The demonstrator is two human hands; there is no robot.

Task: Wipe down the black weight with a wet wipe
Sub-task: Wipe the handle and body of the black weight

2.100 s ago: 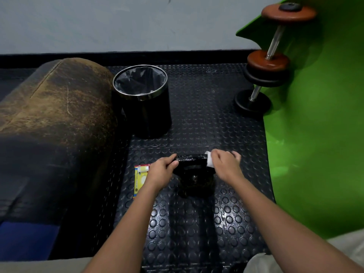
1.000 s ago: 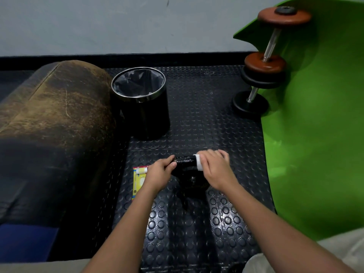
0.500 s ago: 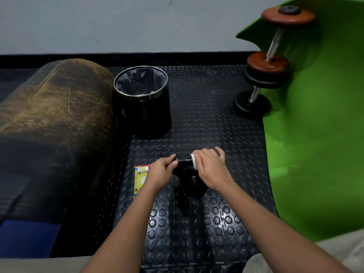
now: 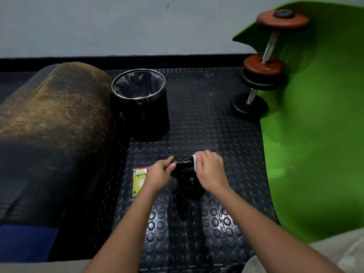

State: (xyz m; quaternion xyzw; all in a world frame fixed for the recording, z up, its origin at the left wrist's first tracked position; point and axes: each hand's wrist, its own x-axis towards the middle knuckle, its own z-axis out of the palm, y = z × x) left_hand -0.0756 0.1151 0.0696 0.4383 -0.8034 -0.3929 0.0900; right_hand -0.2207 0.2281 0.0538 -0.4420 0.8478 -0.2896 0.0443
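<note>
Centre frame: left hand (image 4: 160, 175) grips black weight (image 4: 184, 166) on edge — steadying it — while right hand (image 4: 210, 171) clutches wet wipe (image 4: 194, 163) against its rim.

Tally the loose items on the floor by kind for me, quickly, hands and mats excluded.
Black weight being wiped: 1
White wet wipe: 1
Yellow wipe packet: 1
Lined black bin: 1
Dumbbells: 2, a brown-plated one and a black-plated one
Worn brown bolster: 1
Total: 7
</note>
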